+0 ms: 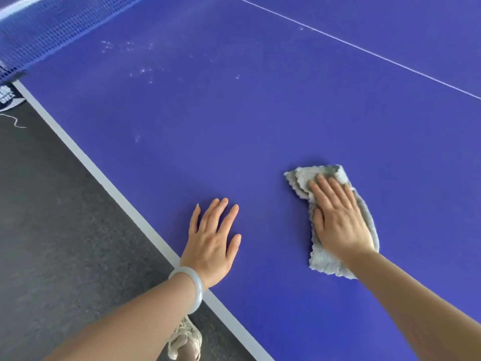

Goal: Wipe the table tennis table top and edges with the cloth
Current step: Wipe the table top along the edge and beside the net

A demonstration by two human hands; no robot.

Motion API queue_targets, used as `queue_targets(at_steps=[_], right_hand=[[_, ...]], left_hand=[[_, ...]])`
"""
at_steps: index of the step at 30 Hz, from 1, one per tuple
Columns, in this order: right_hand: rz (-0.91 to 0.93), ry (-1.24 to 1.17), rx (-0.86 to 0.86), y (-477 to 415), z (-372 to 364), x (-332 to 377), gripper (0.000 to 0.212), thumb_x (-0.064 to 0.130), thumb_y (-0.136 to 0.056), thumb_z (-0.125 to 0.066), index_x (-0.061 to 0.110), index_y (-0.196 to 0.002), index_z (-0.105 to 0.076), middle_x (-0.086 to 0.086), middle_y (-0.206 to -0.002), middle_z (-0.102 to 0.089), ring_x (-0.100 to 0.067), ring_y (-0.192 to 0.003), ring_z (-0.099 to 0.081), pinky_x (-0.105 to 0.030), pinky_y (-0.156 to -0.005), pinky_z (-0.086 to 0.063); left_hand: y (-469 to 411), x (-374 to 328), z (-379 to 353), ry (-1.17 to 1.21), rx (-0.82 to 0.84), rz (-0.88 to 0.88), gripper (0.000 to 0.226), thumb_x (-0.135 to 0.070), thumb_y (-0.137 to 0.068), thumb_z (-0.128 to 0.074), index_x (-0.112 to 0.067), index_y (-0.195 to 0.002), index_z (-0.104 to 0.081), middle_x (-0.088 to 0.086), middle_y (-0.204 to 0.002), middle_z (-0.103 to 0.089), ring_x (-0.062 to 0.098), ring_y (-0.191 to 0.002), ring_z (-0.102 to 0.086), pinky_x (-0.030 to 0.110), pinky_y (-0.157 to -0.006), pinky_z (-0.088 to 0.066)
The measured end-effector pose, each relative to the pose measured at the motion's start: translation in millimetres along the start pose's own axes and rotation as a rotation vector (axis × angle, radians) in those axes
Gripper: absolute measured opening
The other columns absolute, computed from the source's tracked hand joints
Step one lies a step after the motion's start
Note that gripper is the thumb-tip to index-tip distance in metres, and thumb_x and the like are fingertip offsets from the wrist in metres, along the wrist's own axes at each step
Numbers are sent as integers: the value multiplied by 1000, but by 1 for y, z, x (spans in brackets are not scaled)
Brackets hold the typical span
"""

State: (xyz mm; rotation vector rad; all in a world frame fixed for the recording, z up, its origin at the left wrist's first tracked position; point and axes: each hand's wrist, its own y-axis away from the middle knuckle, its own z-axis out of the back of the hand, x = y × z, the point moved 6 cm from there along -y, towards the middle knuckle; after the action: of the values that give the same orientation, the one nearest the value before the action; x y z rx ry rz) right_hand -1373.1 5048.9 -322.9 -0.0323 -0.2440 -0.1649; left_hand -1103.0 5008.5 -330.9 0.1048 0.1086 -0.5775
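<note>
On the blue tabletop (234, 142), near its white-edged side, a grey cloth (302, 178) is pressed flat under the right hand (338, 217). The cloth is folded and rumpled, and its scalloped edges are seen beyond the fingertips and below the wrist. The right fingers (328, 188) are held straight and close together on top of the cloth, with the thumb laid along its left side; nothing is pinched.

The left hand (212, 243) is laid palm down on the bare tabletop, just inside the white edge band (88, 162) and apart from the cloth. Its fingers (229, 217) are straight and slightly spread, and nothing is held. A pale bangle (194, 285) is worn on the left wrist.

Farther up the tabletop, faint whitish smudges (143, 71) are scattered between the hands and the net (46, 29), which is stretched across the upper left corner. A thin white line (364, 50) is drawn across the surface at the upper right. Beside the table a dark grey floor (52, 230) is seen, and a light shoe (184, 340) is partly hidden beneath the left forearm.
</note>
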Motion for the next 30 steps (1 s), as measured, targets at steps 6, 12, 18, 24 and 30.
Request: queue_targets(at_steps=[6, 12, 18, 24, 30], right_hand=[[-619, -85, -153, -9, -18, 58, 60, 23, -101, -27, 12, -158, -13, -6, -166, -6, -25, -153, 1, -42, -123, 7], [-433, -51, -47, 20, -47, 148, 64, 24, -98, -25, 15, -159, -8, -3, -166, 0, -17, -152, 12, -37, -123, 11], [-557, -5, -68, 51, -47, 162, 61, 27, -97, -19, 17, -157, -23, 3, -165, -11, -16, -153, -4, -38, -124, 0], [-852, -36, -143, 28, -64, 247, 65, 28, -95, -10, 7, -156, -20, -8, -164, -10, -27, -153, -4, -46, -124, 3], [-659, -129, -78, -91, -93, 331, 66, 27, -97, -17, 11, -157, 6, -11, -165, 15, -26, -149, 24, -45, -118, 22]], left_hand=[[1, -1, 1, 40, 29, -20, 56, -35, -100, -23, -18, -154, -28, 7, -159, -26, 25, -149, -22, 58, -116, -23], [-1, 3, 8, 213, 24, -39, 57, -14, -94, -37, -20, -151, -35, 6, -158, -31, 23, -149, -23, 54, -120, -15], [-19, 71, 41, 427, -25, -366, 47, -5, -92, -44, -7, -138, -52, 7, -146, -46, 24, -137, -42, 45, -115, -33], [-89, 215, 60, 111, -55, -333, 54, -27, -98, -28, 4, -136, -52, 18, -143, -48, 34, -133, -46, 48, -112, -36], [-95, 241, 44, 88, -38, -407, 54, -28, -101, -27, -2, -147, -40, 10, -154, -36, 26, -144, -32, 45, -119, -24]])
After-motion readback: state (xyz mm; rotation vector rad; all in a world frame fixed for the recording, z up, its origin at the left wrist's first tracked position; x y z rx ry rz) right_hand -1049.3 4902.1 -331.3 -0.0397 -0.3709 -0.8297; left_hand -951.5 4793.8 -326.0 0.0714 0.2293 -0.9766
